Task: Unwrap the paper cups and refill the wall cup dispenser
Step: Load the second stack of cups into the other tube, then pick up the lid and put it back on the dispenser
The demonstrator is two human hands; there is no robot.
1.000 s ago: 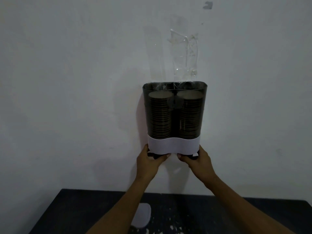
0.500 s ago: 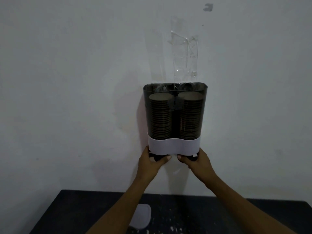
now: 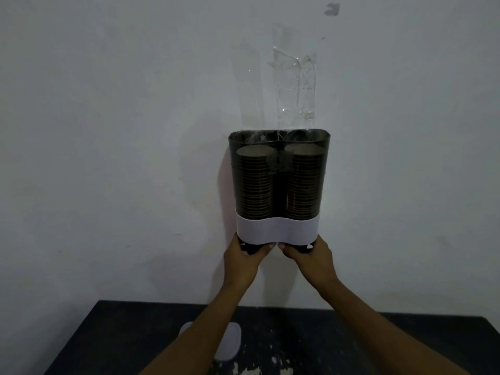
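Note:
A dark see-through cup dispenser (image 3: 278,142) with a white band (image 3: 277,230) hangs on the wall, taped up with clear tape (image 3: 295,90). Two stacks of paper cups fill it, the left stack (image 3: 254,182) and the right stack (image 3: 303,182), almost to the rim. My left hand (image 3: 242,259) grips the dark cup end sticking out under the left side. My right hand (image 3: 311,259) grips the one under the right side. Both thumbs press just below the white band.
A black table (image 3: 121,336) with chipped paint stands below against the white wall. A white lid-like piece (image 3: 230,345) lies on it, partly behind my left forearm.
Both hands stay at the dispenser's bottom. The view has dipped a little, and no cup has visibly moved.

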